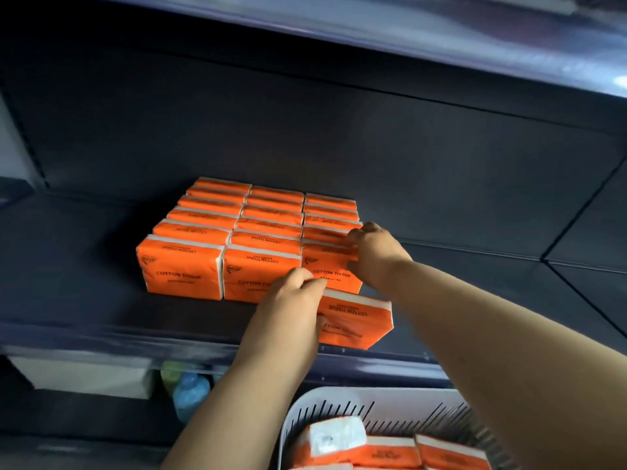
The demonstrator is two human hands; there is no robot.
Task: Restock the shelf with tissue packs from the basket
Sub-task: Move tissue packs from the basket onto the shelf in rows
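Orange tissue packs (244,232) stand in three rows on the dark shelf (84,300). My left hand (291,296) grips a loose orange tissue pack (359,322) lying at the shelf's front edge, just in front of the right row. My right hand (373,252) pinches the top right edge of the front pack of the right row (330,269). Below, a white slotted basket (339,405) holds several more orange packs (390,449).
The upper shelf (441,39) overhangs the work area. Bare dark shelf lies to the left and right of the rows. Under the shelf sit a white box (84,376) and blue and green items (186,391).
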